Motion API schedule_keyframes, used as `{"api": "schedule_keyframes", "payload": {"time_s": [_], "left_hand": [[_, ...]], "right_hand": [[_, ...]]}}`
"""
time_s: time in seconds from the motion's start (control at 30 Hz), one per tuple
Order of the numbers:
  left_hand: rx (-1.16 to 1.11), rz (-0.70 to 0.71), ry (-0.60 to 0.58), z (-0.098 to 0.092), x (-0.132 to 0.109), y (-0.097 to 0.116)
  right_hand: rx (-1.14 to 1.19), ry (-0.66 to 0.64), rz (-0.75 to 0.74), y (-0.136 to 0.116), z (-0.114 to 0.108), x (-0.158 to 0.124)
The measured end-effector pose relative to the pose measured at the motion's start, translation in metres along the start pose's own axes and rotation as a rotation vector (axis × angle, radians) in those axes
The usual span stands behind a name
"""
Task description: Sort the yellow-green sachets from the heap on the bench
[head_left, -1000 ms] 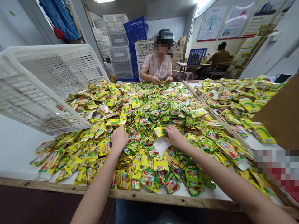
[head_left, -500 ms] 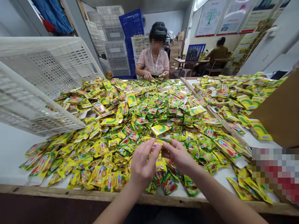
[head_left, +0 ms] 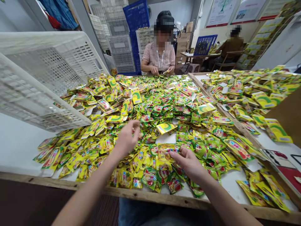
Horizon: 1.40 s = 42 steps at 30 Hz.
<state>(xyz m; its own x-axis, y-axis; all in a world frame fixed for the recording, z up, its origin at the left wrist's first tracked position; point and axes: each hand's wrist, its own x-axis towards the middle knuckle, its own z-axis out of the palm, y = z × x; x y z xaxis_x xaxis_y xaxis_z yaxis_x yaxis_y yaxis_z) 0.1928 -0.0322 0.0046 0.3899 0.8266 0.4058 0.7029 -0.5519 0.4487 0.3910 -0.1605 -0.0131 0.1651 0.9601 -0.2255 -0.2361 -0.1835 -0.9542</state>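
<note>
Head view looks down on a white table covered by a wide heap of sachets, yellow and green; the person's right hand, at about five o'clock of the heap, pinches one yellow sachet by its right edge, thumb above and fingers beneath, holding it just over the near part of the pile; the left hand, at about seven o'clock, hangs raised above the packets with its fingers curled toward the thumb, and whether anything sits between the fingertips I cannot tell.

By its look the sachet is light, thin and floppy, its glossy film probably slick; a pinch on the flat sealed border should hold better than one on the filled middle, which may bulge and slide.

A tipped white crate lies at ten o'clock with packets at its mouth; a wooden-rimmed tray of more sachets runs off at two o'clock; a co-worker sits at twelve o'clock across the table, both hands at the far edge of the heap.
</note>
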Motion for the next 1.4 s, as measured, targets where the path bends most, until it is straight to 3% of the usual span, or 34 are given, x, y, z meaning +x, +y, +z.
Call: {"api": "schedule_keyframes", "payload": {"time_s": [0.03, 0.1, 0.17, 0.3, 0.37, 0.43, 0.53, 0.6, 0.67, 0.73, 0.87, 0.93, 1.07, 1.2, 1.4], "left_hand": [[0.210, -0.111, -0.047, -0.006, 0.021, -0.020], [0.320, -0.205, -0.086, -0.015, 0.054, -0.057], [0.361, -0.251, -0.131, -0.019, 0.073, -0.086], [0.369, -0.281, -0.133, -0.018, 0.079, -0.106], [0.366, -0.296, -0.079, -0.019, 0.077, -0.101], [0.284, -0.289, 0.071, -0.021, 0.071, -0.087], [-0.042, -0.173, 0.273, -0.025, 0.049, -0.052], [-0.231, -0.085, 0.178, -0.023, 0.023, -0.024], [-0.298, -0.086, 0.050, -0.014, -0.007, 0.004], [-0.284, -0.051, -0.005, -0.003, -0.033, 0.027], [-0.261, 0.035, 0.115, 0.016, -0.062, 0.054], [-0.276, 0.048, 0.179, 0.020, -0.067, 0.060], [-0.245, 0.107, 0.249, 0.021, -0.071, 0.062], [-0.238, 0.261, 0.255, 0.023, -0.075, 0.061], [-0.296, 0.201, 0.152, 0.030, -0.075, 0.064]], "right_hand": [[0.003, 0.015, -0.001, 0.003, -0.003, 0.002], [0.025, 0.037, -0.012, 0.008, -0.008, 0.006], [0.061, 0.036, -0.016, 0.011, -0.010, 0.010], [0.139, 0.043, 0.019, 0.010, -0.010, 0.013], [0.158, 0.061, 0.029, 0.008, -0.009, 0.014], [0.155, 0.071, 0.017, 0.008, -0.010, 0.015], [0.117, 0.106, -0.013, 0.008, -0.013, 0.016], [0.057, 0.185, -0.064, 0.004, -0.014, 0.012], [-0.019, 0.273, -0.190, -0.005, -0.013, 0.005], [-0.105, 0.326, -0.390, -0.018, -0.008, -0.005], [-0.415, 0.340, -0.867, -0.042, 0.006, -0.022], [-0.660, 0.245, -0.979, -0.052, 0.009, -0.026], [-0.930, -0.073, -0.814, -0.069, 0.006, -0.026], [-1.040, -0.184, -0.562, -0.082, 0.000, -0.024], [-1.072, -0.444, -0.596, -0.089, -0.001, -0.019]]}}
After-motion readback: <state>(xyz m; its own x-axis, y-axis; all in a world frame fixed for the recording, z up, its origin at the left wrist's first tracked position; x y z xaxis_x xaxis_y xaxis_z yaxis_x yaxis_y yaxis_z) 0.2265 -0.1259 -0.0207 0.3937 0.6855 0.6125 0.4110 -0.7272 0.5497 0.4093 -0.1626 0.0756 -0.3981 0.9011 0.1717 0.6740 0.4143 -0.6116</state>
